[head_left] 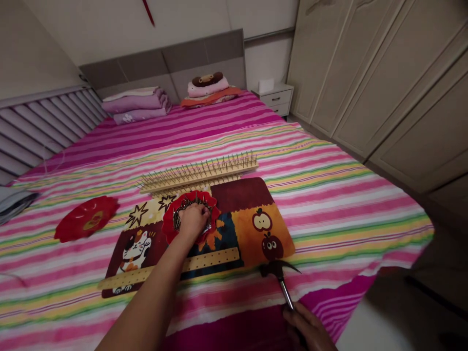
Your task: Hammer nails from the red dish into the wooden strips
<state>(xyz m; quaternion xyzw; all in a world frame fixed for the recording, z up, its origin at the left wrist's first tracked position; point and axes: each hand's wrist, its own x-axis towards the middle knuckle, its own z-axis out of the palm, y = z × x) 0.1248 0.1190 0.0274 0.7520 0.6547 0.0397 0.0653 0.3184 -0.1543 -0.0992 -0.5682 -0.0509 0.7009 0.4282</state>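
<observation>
My left hand [192, 222] reaches into a red scalloped dish [168, 224] holding several metal nails, its fingers curled down among them. What the fingers hold is hidden. My right hand [309, 329] grips the handle of a claw hammer [280, 273], whose dark head rests on the bed near the mat's front edge. A long wooden strip with a row of holes [171, 268] lies on a patterned mat [252, 229] in front of the dish. A second wooden strip bristling with upright nails [199, 173] lies behind the mat.
A striped pink bedspread [329, 195] covers the bed. Another red dish [86, 218] sits to the left. Folded purple blankets [137, 103] and a plush pillow [208, 85] lie by the headboard. A wardrobe [383, 83] stands at right, a nightstand [276, 97] beyond.
</observation>
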